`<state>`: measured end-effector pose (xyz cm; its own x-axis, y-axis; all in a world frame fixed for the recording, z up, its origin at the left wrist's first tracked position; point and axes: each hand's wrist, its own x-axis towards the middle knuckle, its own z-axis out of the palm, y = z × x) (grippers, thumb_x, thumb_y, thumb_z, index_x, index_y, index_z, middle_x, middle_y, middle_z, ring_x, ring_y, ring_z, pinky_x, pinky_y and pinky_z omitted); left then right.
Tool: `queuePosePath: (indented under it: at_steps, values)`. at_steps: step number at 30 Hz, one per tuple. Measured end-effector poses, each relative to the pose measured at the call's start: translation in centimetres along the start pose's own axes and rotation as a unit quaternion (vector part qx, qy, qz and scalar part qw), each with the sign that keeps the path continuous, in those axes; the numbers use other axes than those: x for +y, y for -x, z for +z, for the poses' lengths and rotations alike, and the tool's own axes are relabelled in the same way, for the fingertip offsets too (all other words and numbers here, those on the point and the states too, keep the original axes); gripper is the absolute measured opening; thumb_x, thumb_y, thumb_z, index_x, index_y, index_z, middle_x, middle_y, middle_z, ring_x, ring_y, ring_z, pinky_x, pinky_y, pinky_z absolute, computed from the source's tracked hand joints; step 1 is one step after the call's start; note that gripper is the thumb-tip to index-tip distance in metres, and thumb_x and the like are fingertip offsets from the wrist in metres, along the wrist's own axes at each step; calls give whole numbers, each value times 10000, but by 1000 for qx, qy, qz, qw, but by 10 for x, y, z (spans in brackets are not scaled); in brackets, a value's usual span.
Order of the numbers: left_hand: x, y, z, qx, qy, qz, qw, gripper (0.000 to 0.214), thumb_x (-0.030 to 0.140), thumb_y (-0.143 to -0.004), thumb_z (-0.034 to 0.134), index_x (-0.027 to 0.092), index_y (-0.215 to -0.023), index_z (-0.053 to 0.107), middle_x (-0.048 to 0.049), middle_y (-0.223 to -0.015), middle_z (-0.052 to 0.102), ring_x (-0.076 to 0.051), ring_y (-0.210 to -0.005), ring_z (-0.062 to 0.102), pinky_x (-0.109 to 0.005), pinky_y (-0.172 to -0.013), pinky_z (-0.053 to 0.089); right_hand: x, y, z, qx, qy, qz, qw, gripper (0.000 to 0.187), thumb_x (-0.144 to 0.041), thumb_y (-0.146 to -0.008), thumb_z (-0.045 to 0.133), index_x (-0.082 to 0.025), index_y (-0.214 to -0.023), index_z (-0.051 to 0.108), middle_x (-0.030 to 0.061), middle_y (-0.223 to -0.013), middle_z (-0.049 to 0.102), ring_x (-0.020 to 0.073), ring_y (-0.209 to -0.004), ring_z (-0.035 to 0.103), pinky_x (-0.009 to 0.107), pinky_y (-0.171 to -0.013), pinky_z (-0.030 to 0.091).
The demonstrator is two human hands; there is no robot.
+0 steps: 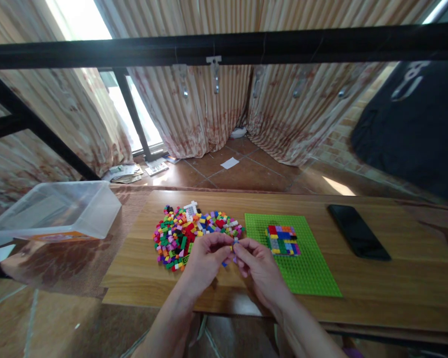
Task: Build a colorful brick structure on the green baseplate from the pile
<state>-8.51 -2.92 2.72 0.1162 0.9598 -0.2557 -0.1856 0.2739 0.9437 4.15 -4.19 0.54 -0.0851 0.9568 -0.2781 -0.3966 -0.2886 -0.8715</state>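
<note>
Leftward, a translucent bin (pixel 110 206) beyond loose bricks (pixel 171 236); left hand (pixel 205 256) and right hand (pixel 259 266) in close pinch on tiny pieces (pixel 235 240).

The left hand (pixel 209 253) and right hand (pixel 259 263) nearly meet, fingertips (pixel 224 238) pinched, bare forearms (pixel 173 308) angling inward.

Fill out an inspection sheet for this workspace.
Surface: brown wood-grain table.
Job's things: loose multicoloured plastic bricks heaped on the left; rectangular green studded plastic baseplate bearing a multicoloured brick build.
Clutter: black rectangular phone, right of the baseplate.
Hands: left hand and right hand meet at the fingertips, pinching a small plastic piece, mostly hidden.
Cables: nothing clearly seen.
Surroundings: translucent plastic bin left of table; beige patterned curtains beyond.
</note>
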Motion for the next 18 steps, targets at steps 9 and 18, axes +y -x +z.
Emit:
queuePosePath:
  at_steps: [9, 18]
  values:
    - [-4, -12, -32, 133, -335, 116, 926, 132, 207, -763, 580, 160, -779, 702, -28, -717, 680, -148, -662, 598, -258, -644, 452, 1, 1, -4, 1, 19, -3, 1000, 342, -492, -718, 720, -160, -762, 650, -21, -621, 588, 37, -433, 382, 160, -362, 302]
    - [-5, -14, -38, 169, -442, 164, 866, 179, 161, -791, 537, 185, -823, 712, -30, -810, 688, -138, -688, 592, -247, -667, 435, 4, -10, -7, 79, -8, -61, 995, 352, -485, -677, 746, -183, -822, 637, -3, -676, 640, 106, -566, 550, 225, -491, 455]
